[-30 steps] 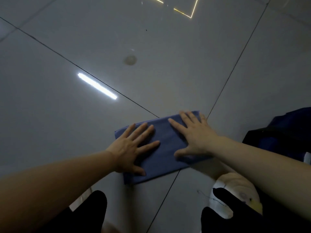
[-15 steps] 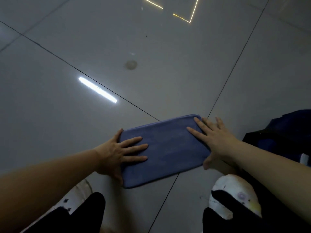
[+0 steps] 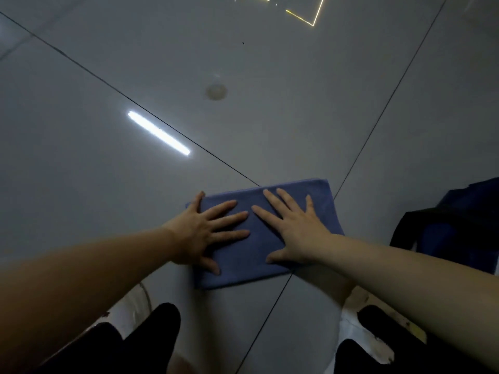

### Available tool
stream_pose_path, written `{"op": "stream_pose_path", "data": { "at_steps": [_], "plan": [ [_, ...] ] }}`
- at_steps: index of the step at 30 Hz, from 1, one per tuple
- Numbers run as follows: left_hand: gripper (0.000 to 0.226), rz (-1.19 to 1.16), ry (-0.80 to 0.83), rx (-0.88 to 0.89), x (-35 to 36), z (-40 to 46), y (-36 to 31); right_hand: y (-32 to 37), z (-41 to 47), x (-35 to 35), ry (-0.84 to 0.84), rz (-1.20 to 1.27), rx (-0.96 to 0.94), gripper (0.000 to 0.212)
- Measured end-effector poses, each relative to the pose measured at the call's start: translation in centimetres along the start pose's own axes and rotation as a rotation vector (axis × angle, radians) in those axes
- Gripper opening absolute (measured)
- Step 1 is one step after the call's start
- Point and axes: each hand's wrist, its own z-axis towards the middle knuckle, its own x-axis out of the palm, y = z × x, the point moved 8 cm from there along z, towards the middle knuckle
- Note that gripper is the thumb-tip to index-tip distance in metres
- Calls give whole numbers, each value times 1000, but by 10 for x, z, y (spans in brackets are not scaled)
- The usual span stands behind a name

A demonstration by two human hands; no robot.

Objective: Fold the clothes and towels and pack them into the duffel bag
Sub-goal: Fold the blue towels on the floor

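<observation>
A folded blue towel (image 3: 251, 263) lies flat on the grey tiled floor just ahead of my knees. My left hand (image 3: 205, 233) presses on its left half with fingers spread and straight. My right hand (image 3: 294, 228) lies flat on the right half, fingers pointing away from me. The two hands almost meet at the towel's middle. A dark blue and black duffel bag (image 3: 459, 228) sits at the right edge of view, partly cut off.
Glossy grey floor tiles (image 3: 135, 76) stretch ahead and to the left, with a bright light reflection and a small round mark. My knees in dark trousers and white shoes (image 3: 378, 344) are at the bottom.
Both hands slid out to the towel's ends half a second ago, then came back inward; they now press side by side on the middle of the towel.
</observation>
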Motion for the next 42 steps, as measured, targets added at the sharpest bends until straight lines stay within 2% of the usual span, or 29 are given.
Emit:
{"op": "stream_pose_path", "data": {
  "at_steps": [4,6,8,10,12,14,17,21,23,26,28,31,35,39,42],
  "plan": [
    [92,22,63,-123,9,-17,43,-1,2,-7,27,39,95,113],
    [95,-90,-72,-223,6,-25,60,4,7,-11,16,84,145,115],
    [95,-407,-327,-420,-10,-39,80,4,13,-17,4,150,212,116],
    [86,-834,-550,-731,-5,-58,103,4,19,-21,-4,220,270,112],
    [72,-1286,-640,-955,13,-66,108,5,24,-25,-3,232,285,110],
    [67,-1626,-627,-982,21,-57,98,4,25,-26,9,232,289,112],
    [78,-1783,-672,-909,6,-44,97,3,24,-25,21,231,287,116],
    [84,-1842,-593,-710,-16,-31,97,4,25,-26,31,205,295,118],
    [74,-1853,-532,-639,-16,-28,97,5,24,-26,35,194,299,118],
    [54,-1816,-520,-659,-13,-29,97,5,24,-27,37,184,302,118],
    [53,-1805,-579,-724,-12,-32,99,4,25,-26,38,178,303,118],
    [65,-1672,-599,-749,-15,-32,101,5,26,-25,40,204,310,118],
    [86,-1391,-515,-695,-23,-35,99,3,23,-36,1,279,303,113],
    [99,-1154,-430,-717,-17,-47,106,12,16,-31,-47,56,215,118],
    [110,-1115,-444,-679,-21,-55,105,14,21,-29,-33,58,231,123]
  ]
}}
